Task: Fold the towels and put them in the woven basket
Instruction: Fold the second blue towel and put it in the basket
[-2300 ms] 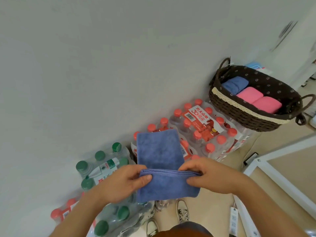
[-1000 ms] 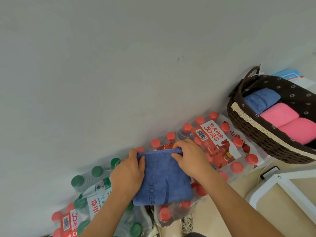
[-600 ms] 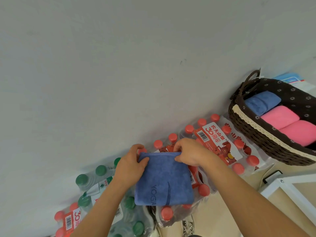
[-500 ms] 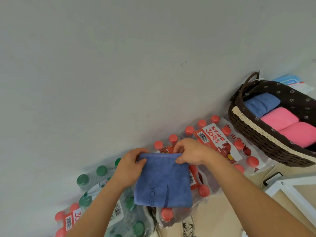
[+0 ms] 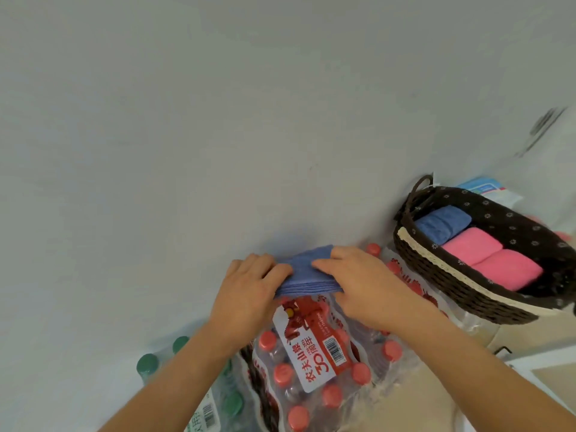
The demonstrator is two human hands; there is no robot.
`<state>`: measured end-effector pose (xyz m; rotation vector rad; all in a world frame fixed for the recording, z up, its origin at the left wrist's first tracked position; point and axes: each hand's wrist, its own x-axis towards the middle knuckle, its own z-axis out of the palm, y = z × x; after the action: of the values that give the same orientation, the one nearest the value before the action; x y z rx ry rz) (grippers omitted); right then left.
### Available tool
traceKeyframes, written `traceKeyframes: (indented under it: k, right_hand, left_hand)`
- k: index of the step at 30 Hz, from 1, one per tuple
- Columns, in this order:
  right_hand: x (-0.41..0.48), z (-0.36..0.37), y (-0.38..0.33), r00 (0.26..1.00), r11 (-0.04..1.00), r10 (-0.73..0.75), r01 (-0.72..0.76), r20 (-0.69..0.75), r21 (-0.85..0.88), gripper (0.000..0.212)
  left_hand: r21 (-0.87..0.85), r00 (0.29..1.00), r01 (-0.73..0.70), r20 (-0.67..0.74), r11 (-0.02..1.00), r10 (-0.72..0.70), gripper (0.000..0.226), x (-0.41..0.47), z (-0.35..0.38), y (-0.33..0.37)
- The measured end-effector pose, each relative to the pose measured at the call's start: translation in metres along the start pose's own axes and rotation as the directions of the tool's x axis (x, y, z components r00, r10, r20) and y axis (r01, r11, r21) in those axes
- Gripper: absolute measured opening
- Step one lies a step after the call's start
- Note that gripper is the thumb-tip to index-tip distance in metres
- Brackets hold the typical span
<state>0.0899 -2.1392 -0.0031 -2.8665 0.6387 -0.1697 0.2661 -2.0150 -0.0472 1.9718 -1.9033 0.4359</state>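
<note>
Head view, left grip [image 5: 246, 294], right grip [image 5: 364, 288] pinching blue towel [image 5: 307, 277] (folded)

The blue towel [image 5: 307, 275], a flat hanging panel half a second earlier, is now a thick folded bundle at frame centre, gripped between the left hand [image 5: 246, 294] and right hand [image 5: 364, 288].

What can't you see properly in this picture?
Head view:
The blue towel: mostly hidden under the left hand and right hand.
The woven basket: right end cut off by the picture's edge.
The dark mark on the wall, upper right: too blurred to tell.
The green-capped bottles: cut off by the bottom edge.
</note>
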Motion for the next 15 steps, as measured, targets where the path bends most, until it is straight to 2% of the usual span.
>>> traceKeyframes:
  k: [2,5,8,10,12,15]
  right_hand:
    - [-0.022,0.030,-0.006,1.000,0.991,-0.021,0.024,0.021,-0.131,0.046]
    - [-0.058,0.080,-0.011,0.998,0.973,-0.025,0.040,0.065,-0.226,0.056]
    - [-0.083,0.108,-0.017,0.998,0.976,-0.032,0.044,0.060,-0.214,0.057]
    - [-0.093,0.108,-0.021,1.000,0.976,-0.025,0.023,-0.009,-0.218,0.042]
    - [-0.098,0.108,-0.021,0.997,0.973,-0.046,0.031,-0.062,-0.228,0.029]
    - [-0.102,0.110,-0.020,0.997,0.980,-0.060,0.068,0.046,-0.187,0.038]
  left_hand:
    - [0.068,0.994,-0.101,0.035,0.993,0.099,0.039,-0.021,0.016,0.008]
    - [0.124,0.960,-0.242,0.176,0.962,0.218,0.056,-0.066,0.051,0.024]
    - [0.115,0.956,-0.233,0.207,0.966,0.206,0.055,-0.092,0.061,0.040]
    - [0.106,0.959,-0.238,0.183,0.965,0.216,0.044,-0.099,0.057,0.047]
    - [0.090,0.951,-0.259,0.200,0.962,0.238,0.044,-0.104,0.054,0.049]
    - [0.020,0.930,-0.237,0.293,0.971,0.221,0.048,-0.115,0.058,0.049]
